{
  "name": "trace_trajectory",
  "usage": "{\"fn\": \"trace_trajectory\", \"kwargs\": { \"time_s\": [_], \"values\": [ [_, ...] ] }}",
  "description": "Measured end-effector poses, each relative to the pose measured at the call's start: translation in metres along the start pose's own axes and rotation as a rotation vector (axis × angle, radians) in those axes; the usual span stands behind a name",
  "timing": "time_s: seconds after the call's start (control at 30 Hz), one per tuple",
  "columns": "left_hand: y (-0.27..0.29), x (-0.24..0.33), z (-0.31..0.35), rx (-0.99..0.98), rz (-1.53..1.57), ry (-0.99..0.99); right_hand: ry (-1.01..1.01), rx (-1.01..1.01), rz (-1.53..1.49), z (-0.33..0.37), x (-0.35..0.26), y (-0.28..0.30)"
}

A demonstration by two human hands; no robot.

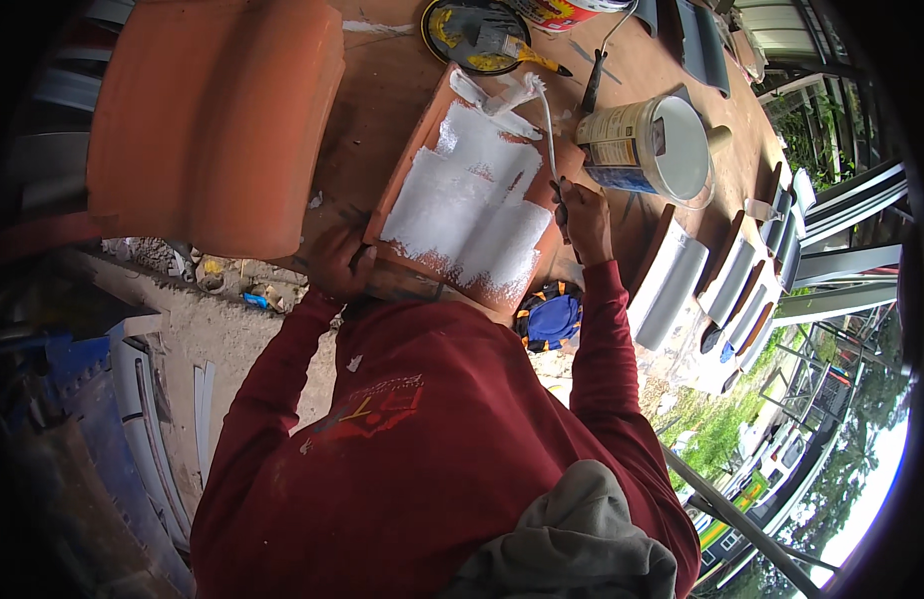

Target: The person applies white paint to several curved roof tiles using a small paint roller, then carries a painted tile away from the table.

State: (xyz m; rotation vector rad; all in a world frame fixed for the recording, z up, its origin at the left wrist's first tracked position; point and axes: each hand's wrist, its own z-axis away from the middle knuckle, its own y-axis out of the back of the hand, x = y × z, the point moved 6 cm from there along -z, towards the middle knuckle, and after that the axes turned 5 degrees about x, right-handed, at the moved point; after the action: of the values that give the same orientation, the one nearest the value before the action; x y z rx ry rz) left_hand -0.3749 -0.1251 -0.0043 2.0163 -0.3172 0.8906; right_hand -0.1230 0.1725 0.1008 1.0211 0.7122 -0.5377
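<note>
A clay roof tile (482, 190) lies in front of me on the brown work surface, its wavy top mostly coated in white paint, with bare terracotta along the left and near edges. My right hand (585, 222) is closed round the handle of a small paint roller (514, 97). The roller's white sleeve rests at the tile's far end, on the painted part. My left hand (342, 262) is at the tile's near left corner, fingers curled against its edge. Right of the tile, a paint bucket (632, 150) leans over, its pale inside showing.
Unpainted terracotta tiles (218, 125) stand at the left. Beyond the tile, a yellow-handled brush (530, 55) lies across a paint-smeared black lid (452, 45), beside another bucket (557, 12). Grey-white coated tiles (670, 280) line the right side. A blue and black bundle (552, 317) sits below the table edge.
</note>
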Motion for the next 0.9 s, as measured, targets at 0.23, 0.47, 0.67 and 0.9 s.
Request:
{"fn": "trace_trajectory", "kwargs": {
  "time_s": [0.23, 0.47, 0.67, 0.9],
  "values": [
    [0.003, 0.003, -0.002, 0.002, 0.004, -0.031, -0.098, 0.179, 0.112, 0.032, 0.022, 0.053],
    [-0.002, -0.001, 0.003, -0.025, -0.026, -0.011, 0.021, 0.283, 0.339, 0.043, 0.003, 0.063],
    [0.0, 0.002, 0.001, 0.001, 0.013, -0.016, 0.247, 0.424, 0.572, 0.072, -0.046, 0.08],
    [0.002, 0.001, -0.001, 0.007, 0.011, -0.031, 0.704, 0.25, 0.869, 0.042, -0.046, 0.085]
  ]
}}
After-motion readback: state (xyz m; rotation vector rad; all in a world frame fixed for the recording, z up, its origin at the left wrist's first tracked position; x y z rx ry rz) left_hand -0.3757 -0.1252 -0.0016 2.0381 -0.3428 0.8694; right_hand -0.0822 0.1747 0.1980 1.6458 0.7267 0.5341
